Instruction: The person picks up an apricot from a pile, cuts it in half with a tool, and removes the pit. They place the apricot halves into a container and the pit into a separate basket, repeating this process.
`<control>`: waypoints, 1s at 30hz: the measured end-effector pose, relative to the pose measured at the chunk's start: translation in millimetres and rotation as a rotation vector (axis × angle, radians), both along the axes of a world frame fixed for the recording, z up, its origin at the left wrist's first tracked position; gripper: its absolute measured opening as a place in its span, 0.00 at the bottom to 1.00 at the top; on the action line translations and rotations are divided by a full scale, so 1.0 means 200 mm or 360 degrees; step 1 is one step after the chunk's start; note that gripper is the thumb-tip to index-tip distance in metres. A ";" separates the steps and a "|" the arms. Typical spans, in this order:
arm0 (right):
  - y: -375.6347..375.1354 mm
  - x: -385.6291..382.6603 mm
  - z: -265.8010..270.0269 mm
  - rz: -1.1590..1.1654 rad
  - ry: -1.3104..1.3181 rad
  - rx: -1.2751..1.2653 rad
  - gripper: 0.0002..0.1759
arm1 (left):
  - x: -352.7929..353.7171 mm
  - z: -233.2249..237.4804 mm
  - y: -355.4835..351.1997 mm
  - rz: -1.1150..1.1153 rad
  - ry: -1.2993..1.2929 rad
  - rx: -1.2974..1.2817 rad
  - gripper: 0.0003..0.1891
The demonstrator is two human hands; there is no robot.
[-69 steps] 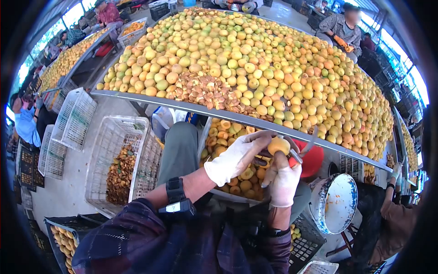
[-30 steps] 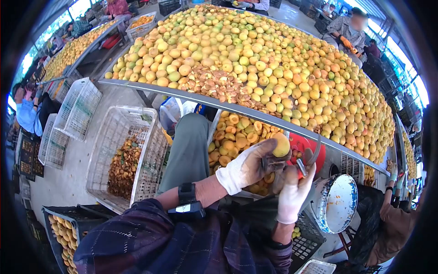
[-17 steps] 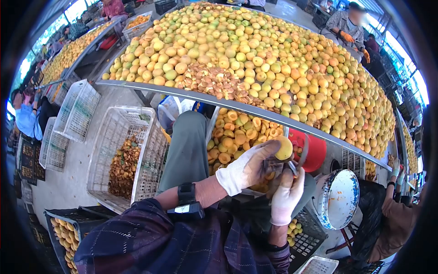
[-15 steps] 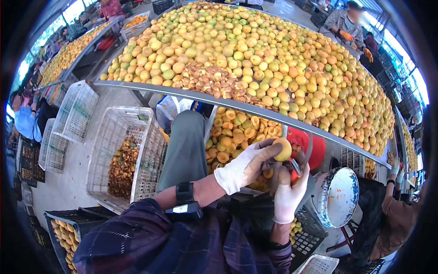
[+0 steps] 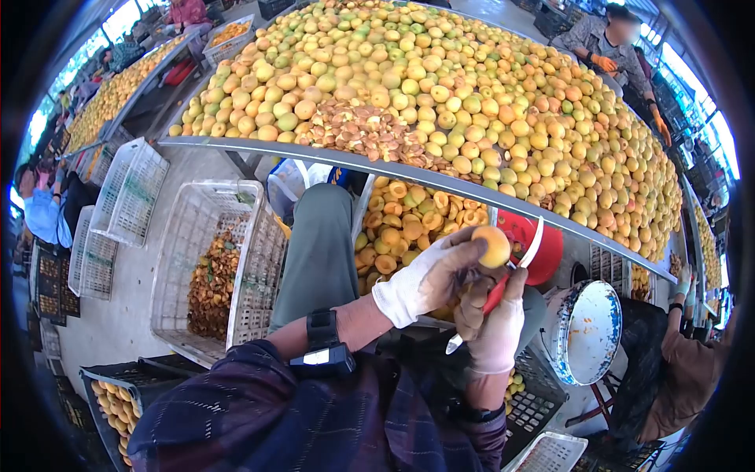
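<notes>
My left hand [image 5: 429, 279], in a soiled white glove, is closed on a whole yellow-orange apricot [image 5: 494, 247] pinched at its fingertips. In my gloved right hand [image 5: 497, 326] is a knife [image 5: 533, 245] with a red handle and a curved pale blade pointing up, just to the right of the fruit. A second pale metal tip sticks out below that hand. Under both hands lies a crate of halved apricots [image 5: 405, 224], partly covered by my left hand and the sleeve-side wrist.
A metal-edged table [image 5: 354, 161] heaped with apricots [image 5: 440, 86] and a pile of pits [image 5: 366, 134] stands ahead. Around me are a white crate [image 5: 248, 291] with brown scraps, a red basin [image 5: 546, 267], a paint-stained bucket [image 5: 590, 334] and a co-worker [image 5: 609, 51] across the table.
The apricot has turned slightly and moved right and a little down with my left hand. The knife has rotated in my right hand, so its blade and red handle show more clearly.
</notes>
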State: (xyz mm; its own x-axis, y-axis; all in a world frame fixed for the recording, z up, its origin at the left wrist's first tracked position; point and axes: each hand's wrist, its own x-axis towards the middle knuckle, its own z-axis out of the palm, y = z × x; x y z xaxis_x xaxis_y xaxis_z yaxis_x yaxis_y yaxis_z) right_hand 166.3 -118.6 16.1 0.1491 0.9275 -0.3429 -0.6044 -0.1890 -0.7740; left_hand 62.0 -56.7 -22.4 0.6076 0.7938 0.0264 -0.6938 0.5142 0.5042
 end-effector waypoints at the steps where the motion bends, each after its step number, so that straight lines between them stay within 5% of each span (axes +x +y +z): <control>1: -0.03 0.03 -0.02 -0.0026 -0.0183 0.0178 0.27 | 0.00 -0.02 0.01 0.0007 -0.0002 0.0000 0.26; 6: -0.09 0.04 -0.08 -0.0131 -0.1117 0.0299 0.16 | 0.01 -0.08 0.04 0.0026 -0.0187 -0.0197 0.25; 10: -0.11 0.03 -0.14 -0.0059 -0.1690 0.0300 0.18 | 0.02 -0.01 -0.01 0.0046 -0.0192 -0.0229 0.24; 19: -0.10 -0.01 -0.17 -0.0300 -0.1797 0.0496 0.13 | 0.06 -0.07 -0.05 -0.0284 -0.0403 -0.0295 0.29; 30: -0.11 0.00 -0.11 -0.0258 -0.1943 0.0419 0.12 | 0.06 -0.06 -0.07 -0.0231 -0.0258 -0.0207 0.31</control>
State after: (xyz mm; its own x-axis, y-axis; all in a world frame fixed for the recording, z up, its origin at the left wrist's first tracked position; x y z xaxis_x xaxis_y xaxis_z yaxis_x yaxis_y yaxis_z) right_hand 165.9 -139.6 -5.1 0.3562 0.8881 0.2904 0.5283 0.0650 -0.8465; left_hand 73.4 -70.9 -34.4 0.7113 0.7019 0.0365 -0.6747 0.6673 0.3155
